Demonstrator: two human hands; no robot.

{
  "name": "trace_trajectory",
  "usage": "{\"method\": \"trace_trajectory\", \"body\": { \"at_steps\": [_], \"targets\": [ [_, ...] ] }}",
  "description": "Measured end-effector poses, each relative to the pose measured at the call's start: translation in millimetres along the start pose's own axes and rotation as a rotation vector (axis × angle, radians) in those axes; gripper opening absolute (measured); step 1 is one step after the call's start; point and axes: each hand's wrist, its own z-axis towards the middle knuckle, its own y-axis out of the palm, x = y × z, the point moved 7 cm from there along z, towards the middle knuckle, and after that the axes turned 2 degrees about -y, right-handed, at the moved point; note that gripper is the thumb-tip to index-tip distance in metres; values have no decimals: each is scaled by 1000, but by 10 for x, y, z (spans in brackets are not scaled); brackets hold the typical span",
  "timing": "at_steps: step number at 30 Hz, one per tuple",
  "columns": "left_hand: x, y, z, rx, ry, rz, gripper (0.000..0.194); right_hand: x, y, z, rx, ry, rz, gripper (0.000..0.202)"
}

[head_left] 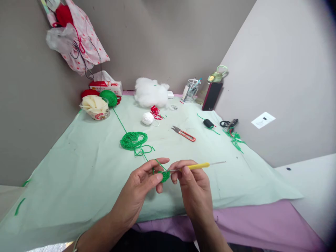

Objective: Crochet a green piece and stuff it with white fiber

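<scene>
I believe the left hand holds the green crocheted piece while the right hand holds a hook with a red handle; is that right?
Not quite: in the head view, the handle in the right hand is yellow, not red; the rest stands.

The hook's handle (pixel 198 166) is yellow; the crochet piece (pixel 165 176) is green. The bag (pixel 85 26) is pale pink with red dots, the tablecloth (pixel 89 168) pale green.

we cannot resolve the tip of the hook (pixel 198 166) at the green crochet piece (pixel 165 176), which the left fingers (pixel 154 180) partly cover. the phone (pixel 212 97) hides part of the bottle (pixel 215 76). the upper frame edge crops the spotted bag (pixel 91 45). print on the card (pixel 263 120) is too small for us to read.
</scene>
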Motion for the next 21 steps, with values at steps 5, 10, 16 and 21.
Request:
{"method": "trace_trajectory", "body": {
  "at_steps": [5, 10, 16, 21],
  "targets": [
    [29, -25, -19, 18, 11, 28, 31, -91, 10, -27, -62, -70, -114, 22],
    [44, -75, -4, 77, 80, 94, 33, -298, 105, -156, -170, -322, -479, 25],
    [47, -78, -11, 99, 77, 101, 40, -367, 155, -230, -166, -471, -517, 28],
    [70, -57, -36, 87, 82, 134, 37, -372, 120, -179, -131, -407, -506, 29]
  ]
}}
